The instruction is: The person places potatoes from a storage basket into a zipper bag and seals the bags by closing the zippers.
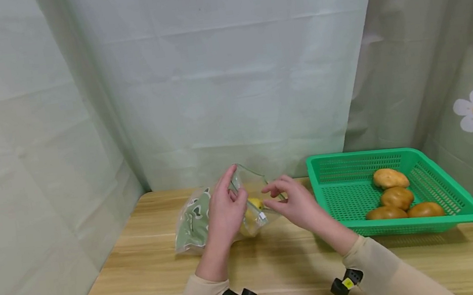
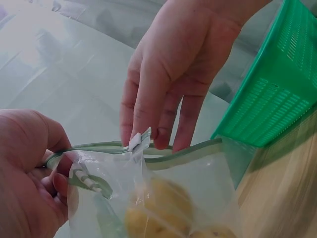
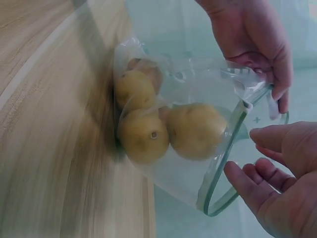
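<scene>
A clear zip bag [image 1: 192, 225] with a green printed face leans on the table, its mouth spread apart. Inside it lie several yellowish potatoes [image 3: 197, 131], clearest in the right wrist view. My left hand [image 1: 227, 211] grips one corner of the bag's mouth between thumb and fingers. Across the opening, my right hand [image 1: 294, 203] has its thumb and fingers apart, with fingertips right at the green-edged rim [image 3: 224, 161]. Nothing shows between them. A white slider [image 2: 135, 142] sits on the zip strip, close in front of the right fingers in the left wrist view.
A green perforated basket [image 1: 367, 152] stands to the right on the wooden table [image 1: 120, 287], holding several brownish potatoes [image 1: 397, 198]. Pale curtains [image 1: 226, 69] enclose the table behind and at both sides.
</scene>
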A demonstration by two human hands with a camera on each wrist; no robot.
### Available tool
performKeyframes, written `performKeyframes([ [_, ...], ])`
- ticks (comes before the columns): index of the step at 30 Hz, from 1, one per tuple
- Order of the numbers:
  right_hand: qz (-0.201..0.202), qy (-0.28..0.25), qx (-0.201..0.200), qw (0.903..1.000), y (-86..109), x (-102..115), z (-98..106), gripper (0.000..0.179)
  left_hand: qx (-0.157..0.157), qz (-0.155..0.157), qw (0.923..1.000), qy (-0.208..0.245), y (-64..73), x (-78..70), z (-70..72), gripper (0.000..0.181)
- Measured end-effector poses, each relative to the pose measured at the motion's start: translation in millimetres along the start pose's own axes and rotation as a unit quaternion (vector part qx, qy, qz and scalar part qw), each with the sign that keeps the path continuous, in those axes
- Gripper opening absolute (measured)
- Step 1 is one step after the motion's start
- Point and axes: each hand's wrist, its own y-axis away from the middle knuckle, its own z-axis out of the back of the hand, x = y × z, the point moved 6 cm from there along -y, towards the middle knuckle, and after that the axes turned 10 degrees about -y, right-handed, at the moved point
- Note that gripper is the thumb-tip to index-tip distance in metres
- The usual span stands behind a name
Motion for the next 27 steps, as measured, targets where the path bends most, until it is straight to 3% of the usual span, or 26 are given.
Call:
performKeyframes([
  [9, 0.009, -0.004, 0.010, 0.9999, 10.4, 3.7, 20.9, 0.035, -0.013, -0.014, 0.9998, -0.006, -1.2, -1.6, 1.6, 0.066],
  [20, -0.014, 0.123, -0.006, 0.9923, 23.5, -3.8, 63.6, 0.050, -0.007, -0.019, 0.9998, -0.009, -0.9, 0.5, 1.1, 0.067],
  [27, -0.030, 0.167, -0.003, 0.9854, 33.7, -12.2, 93.0, 0.060, -0.006, -0.018, 0.9998, -0.008, -0.9, 2.3, 0.2, 0.067],
])
